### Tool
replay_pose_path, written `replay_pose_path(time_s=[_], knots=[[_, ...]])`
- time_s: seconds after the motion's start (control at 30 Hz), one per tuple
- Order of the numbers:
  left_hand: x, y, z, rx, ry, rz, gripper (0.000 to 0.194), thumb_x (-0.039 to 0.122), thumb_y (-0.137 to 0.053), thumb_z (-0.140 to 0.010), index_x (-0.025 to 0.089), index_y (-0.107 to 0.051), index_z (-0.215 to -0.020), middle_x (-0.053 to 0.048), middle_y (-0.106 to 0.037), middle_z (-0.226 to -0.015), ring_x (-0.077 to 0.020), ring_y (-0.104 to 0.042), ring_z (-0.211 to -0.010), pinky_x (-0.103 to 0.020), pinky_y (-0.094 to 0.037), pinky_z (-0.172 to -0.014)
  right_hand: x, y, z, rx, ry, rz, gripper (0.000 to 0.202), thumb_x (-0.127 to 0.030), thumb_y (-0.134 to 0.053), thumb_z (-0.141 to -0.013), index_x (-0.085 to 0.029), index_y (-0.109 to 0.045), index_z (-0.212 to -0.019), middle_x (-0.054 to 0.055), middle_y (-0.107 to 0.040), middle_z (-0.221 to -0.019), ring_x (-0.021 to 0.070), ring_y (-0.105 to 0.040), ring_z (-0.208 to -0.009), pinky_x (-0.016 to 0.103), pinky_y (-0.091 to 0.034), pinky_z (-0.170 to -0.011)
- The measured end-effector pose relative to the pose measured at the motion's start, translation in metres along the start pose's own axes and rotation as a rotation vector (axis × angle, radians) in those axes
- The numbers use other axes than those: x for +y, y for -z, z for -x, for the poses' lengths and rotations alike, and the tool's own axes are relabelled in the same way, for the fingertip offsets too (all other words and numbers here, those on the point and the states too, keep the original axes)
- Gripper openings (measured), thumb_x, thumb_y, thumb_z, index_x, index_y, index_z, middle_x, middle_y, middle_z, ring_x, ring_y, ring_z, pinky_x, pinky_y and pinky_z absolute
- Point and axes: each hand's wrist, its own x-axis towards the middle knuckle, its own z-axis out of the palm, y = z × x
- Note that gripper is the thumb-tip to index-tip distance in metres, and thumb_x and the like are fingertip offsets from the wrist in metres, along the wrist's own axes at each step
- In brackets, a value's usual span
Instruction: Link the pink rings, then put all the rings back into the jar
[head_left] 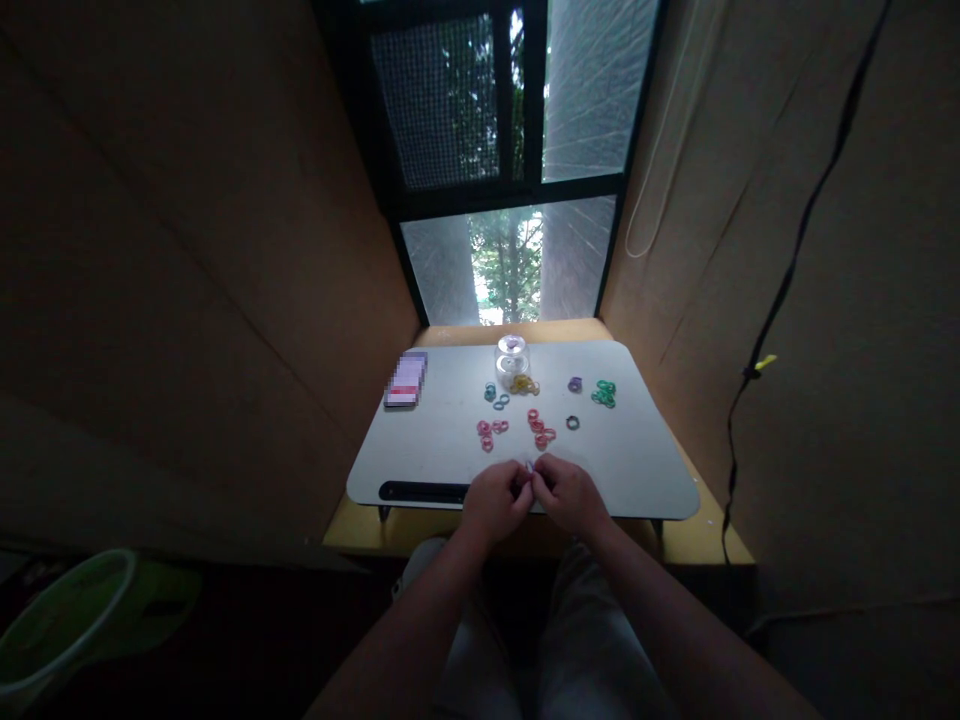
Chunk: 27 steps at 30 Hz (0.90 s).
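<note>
We see the two bare hands working together at the near edge of a white table (442, 450). The small pale band (529, 466) lies between the fingertips, just nearer the person than the red rings (536, 425). We judge the step in hand to be close two-handed handling of this one piece; the next move would seem to call for a light, precise fingertip pinch. The left hand (496, 500) and the right hand (571, 490) meet almost touching, each with thumb and finger closed on the band, although its exact seating is too small for us to resolve. Both forearms slant inward from below, the wrists low over the table edge and the knuckles uppermost. Beyond, we note pink rings (486, 436), green rings (604, 393), and yellow rings (525, 385) at the foot of a clear jar (512, 350).
</note>
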Motion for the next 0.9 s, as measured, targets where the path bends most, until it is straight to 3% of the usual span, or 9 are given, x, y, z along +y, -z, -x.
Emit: replay_pose_path(time_s=[0.9], knots=[[-0.0013,-0.0005,0.0000,0.043,0.034,0.082,0.014,0.030,-0.055,-0.085,0.020,-0.059,-0.077,0.001,-0.061,-0.072,-0.0126,-0.053,-0.066,-0.025,-0.035,-0.062,-0.0009,-0.0022,0.0002,0.038,0.002,-0.007,0.015,-0.025,-0.049,-0.086,-0.022,-0.053,-0.071,0.000,-0.060,-0.066,0.0138,-0.051,-0.061,0.025,-0.031,-0.059]])
